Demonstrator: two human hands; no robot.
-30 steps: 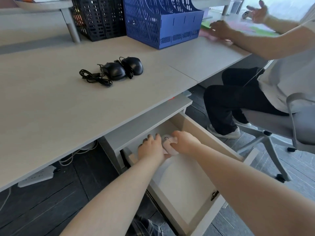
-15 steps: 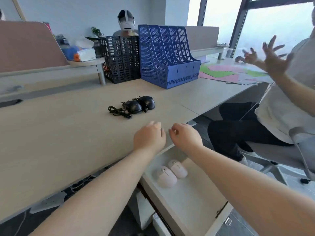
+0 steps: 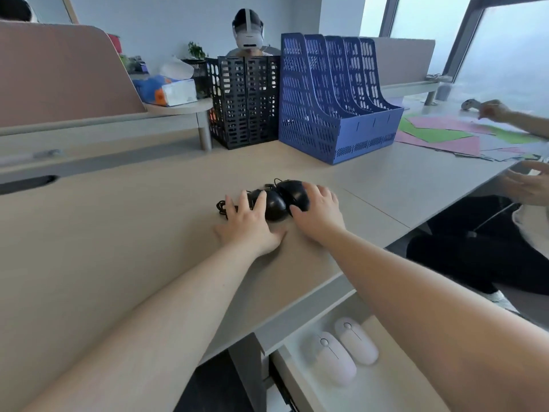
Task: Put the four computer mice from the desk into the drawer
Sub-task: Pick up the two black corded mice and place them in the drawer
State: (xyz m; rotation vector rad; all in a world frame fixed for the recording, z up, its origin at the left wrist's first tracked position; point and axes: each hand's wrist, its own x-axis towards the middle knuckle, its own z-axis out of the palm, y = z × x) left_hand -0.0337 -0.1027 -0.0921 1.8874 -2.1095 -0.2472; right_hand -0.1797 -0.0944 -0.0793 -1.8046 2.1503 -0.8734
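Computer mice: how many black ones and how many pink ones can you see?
Black mice: 2, one under the left hand, one under the right hand
Pale pink mice: 2, in the drawer
Total: 4

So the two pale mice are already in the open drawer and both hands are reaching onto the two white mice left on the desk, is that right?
Not quite: the two mice left on the desk are black, not white. The head view shows the left hand and right hand on the black mice, and the two pale mice lying in the open drawer.
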